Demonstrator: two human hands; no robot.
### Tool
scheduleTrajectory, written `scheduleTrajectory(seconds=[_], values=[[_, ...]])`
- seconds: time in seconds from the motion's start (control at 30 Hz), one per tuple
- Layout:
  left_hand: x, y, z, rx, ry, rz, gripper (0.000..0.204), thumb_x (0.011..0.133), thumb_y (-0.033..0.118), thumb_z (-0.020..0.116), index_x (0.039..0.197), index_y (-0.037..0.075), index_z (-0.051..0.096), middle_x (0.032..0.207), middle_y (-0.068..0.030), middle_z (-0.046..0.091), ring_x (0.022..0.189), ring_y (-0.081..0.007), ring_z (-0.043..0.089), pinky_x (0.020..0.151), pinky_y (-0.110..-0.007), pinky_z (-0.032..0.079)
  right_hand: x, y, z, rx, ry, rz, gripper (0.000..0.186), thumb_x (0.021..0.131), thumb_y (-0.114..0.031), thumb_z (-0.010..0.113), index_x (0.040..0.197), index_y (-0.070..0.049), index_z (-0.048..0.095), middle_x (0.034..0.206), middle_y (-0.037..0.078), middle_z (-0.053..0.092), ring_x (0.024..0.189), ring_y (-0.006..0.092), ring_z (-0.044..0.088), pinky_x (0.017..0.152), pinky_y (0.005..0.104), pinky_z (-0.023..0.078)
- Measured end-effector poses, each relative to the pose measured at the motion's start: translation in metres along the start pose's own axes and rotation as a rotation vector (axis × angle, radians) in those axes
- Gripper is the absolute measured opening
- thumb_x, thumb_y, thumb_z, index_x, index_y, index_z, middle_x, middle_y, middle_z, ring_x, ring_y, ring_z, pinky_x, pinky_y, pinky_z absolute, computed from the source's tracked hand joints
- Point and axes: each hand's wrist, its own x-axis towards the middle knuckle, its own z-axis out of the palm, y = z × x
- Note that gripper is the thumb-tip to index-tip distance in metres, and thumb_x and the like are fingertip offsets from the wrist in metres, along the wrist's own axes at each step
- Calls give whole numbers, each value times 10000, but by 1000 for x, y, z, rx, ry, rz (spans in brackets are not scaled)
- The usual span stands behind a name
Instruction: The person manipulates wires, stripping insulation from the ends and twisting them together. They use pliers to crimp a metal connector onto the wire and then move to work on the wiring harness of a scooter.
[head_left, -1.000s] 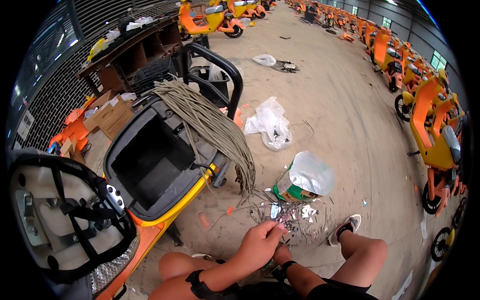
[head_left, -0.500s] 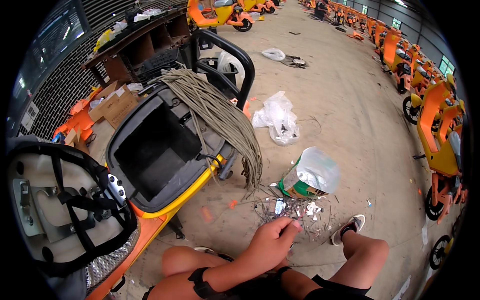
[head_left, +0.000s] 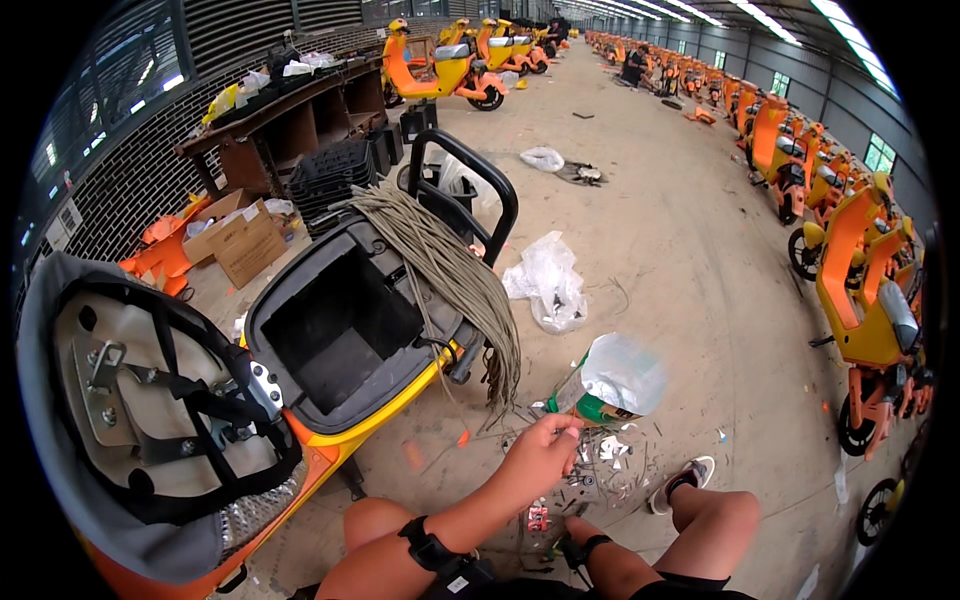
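Note:
My left hand (head_left: 541, 452) is reaching over the floor with its fingers curled together; whatever they hold, if anything, is hidden. Just beyond it stands a green container (head_left: 602, 408) with a pale, shiny open top. Scattered bits of scrap (head_left: 608, 450), dark thin pieces and white scraps, lie on the floor below the container. Lower down, my right hand (head_left: 578, 527) shows only in part, close to my legs, and its fingers are mostly hidden. A small red-and-white item (head_left: 538, 518) lies between the two hands.
At my left stands a yellow-and-orange scooter with its open storage bin (head_left: 345, 340), raised seat (head_left: 130, 410) and a bundle of grey-green cords (head_left: 455, 275). A clear plastic bag (head_left: 550, 285) lies ahead. Cardboard boxes (head_left: 248, 245) sit by the wall; parked scooters (head_left: 860, 290) line the right.
The view has tilted up and shows more of the hall. My left hand has moved slightly left and up in the picture, nearer the container's base. More of the floor scraps show.

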Motion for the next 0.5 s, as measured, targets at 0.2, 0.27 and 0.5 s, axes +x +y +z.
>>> scheduleTrajectory(seconds=[0.2, 0.27, 0.5], values=[[3, 1, -7, -137, -67, 50, 230, 994, 193, 459, 1144, 28, 519, 686, 11, 503, 637, -78, 473, 592, -230, 401, -34, -59, -90, 309, -55, 308, 366, 893, -340, 473, 782, -14, 598, 673, 112, 584, 590, 246, 575, 557, 390, 445], [3, 3, -9, -156, -51, 86, 219, 996, 199, 459, 1119, 35, 533, 692, 15, 513, 643, -78, 477, 596, -227, 401, -38, -81, -118, 178, -67, 300, 346, 880, -323, 511, 782, -2, 595, 650, 116, 583, 541, 242, 566, 516, 389, 441], [-4, 25, -14, -242, -19, 139, 188, 1004, 236, 456, 1068, 81, 541, 690, 30, 503, 558, -43, 401, 505, -193, 330, -101, -214, -226, 10, 229, 182, 373, 825, -322, 674, 981, 17, 660, 861, 131, 668, 840, 216, 629, 729, 341, 475]])
